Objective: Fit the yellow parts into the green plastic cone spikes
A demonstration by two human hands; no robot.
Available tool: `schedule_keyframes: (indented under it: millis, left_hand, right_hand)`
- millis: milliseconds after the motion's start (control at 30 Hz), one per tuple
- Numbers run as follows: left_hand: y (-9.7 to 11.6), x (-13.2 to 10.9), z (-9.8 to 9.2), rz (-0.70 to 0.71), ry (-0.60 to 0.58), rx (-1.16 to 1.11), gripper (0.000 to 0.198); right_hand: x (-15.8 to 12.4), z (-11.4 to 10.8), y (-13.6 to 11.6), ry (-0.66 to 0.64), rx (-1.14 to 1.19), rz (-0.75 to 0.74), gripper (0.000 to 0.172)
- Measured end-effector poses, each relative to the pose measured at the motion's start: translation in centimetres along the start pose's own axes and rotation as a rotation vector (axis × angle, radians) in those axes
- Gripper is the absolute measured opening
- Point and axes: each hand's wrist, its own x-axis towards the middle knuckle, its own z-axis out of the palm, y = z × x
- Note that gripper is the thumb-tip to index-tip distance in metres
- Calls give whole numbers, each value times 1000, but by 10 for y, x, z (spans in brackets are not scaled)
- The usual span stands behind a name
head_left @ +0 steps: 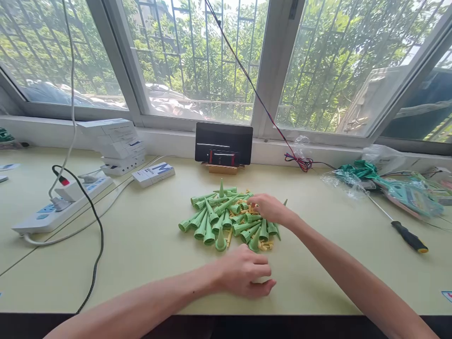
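A pile of several green cone-shaped spikes (215, 217) mixed with small yellow pieces (265, 245) lies in the middle of the pale table (148, 245). My right hand (269, 208) reaches into the right side of the pile, fingers curled down among the cones and yellow bits; what it pinches is hidden. My left hand (244, 271) rests on the table just in front of the pile, fingers closed together, thumb against them; whatever it holds is not visible.
A dark tablet (223, 143) stands on a wooden stand at the sill. A power strip (60, 205) with cables lies left, near white boxes (116, 141). A screwdriver (406, 233) and plastic bags with green parts (388, 186) lie right.
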Motion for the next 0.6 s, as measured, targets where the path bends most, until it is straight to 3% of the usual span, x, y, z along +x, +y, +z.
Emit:
schedule_keyframes:
  millis: [400, 600]
  left_hand:
    - [-4, -1, 2, 38, -20, 15, 36]
    - [-3, -1, 1, -55, -121, 64, 36]
  right_hand:
    - [2, 11, 4, 54, -23, -32, 18]
    - [-5, 9, -1, 271, 178, -51, 17]
